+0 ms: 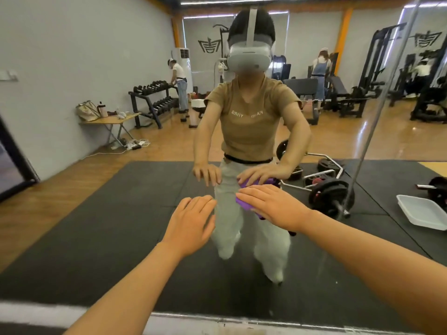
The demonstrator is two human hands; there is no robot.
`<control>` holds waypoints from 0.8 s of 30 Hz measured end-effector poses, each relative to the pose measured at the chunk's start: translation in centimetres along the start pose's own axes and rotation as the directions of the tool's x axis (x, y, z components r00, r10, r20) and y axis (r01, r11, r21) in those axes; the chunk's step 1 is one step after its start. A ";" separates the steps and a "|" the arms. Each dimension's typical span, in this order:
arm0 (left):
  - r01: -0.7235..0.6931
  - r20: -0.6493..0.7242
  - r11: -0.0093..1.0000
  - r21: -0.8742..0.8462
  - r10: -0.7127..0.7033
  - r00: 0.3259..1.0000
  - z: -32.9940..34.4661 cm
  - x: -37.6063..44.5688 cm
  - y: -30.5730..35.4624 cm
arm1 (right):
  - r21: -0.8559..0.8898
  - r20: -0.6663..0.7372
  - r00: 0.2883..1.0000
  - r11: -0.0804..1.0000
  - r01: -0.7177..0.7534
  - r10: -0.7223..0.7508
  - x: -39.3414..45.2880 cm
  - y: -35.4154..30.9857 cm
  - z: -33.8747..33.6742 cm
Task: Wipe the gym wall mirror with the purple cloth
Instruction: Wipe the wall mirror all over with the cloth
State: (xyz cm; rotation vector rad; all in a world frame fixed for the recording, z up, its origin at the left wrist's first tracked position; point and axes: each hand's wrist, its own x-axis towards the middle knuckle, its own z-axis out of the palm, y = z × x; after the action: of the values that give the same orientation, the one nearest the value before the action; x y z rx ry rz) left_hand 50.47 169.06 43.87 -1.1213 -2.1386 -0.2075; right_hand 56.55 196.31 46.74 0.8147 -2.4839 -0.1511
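Observation:
The gym wall mirror [101, 213] fills nearly the whole view and shows my reflection with a headset. My right hand [273, 206] lies flat with straight fingers on the purple cloth [244, 203], pressing it against the glass a little below the middle. Only the cloth's left edge and a bit under my palm show. My left hand [191, 221] is beside it on the left, fingers straight and spread, flat at or close to the glass and holding nothing. The two hands are a short gap apart.
The mirror's lower edge [217, 317] runs along the bottom. Reflected are black floor mats, a barbell with weight plates [331, 197], a white tray [423, 211], a dumbbell rack [154, 97], a folding table [111, 119] and other people at the back.

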 end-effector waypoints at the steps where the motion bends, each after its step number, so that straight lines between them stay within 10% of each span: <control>1: 0.005 0.013 1.000 0.004 -0.005 1.000 -1.6 0.5 -0.4 | -0.009 -0.012 1.000 1.000 -0.004 0.003 0.8 0.0 -1.4; 10: 0.060 0.107 0.994 0.089 -0.070 0.992 -12.3 3.3 -5.3 | -0.010 -0.047 0.998 0.999 0.046 -0.046 9.0 -2.5 -9.8; 24: 0.290 0.214 0.928 0.234 -0.340 0.916 -14.3 -0.4 -4.5 | 0.125 -0.012 0.973 0.965 0.231 -0.231 15.4 -4.8 -4.4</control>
State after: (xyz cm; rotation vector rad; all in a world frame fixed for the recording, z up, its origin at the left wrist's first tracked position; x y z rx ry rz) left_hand 54.50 159.78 54.97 -0.7111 -2.5006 0.0052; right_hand 50.73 183.76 56.06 1.1584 -2.4132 -0.0779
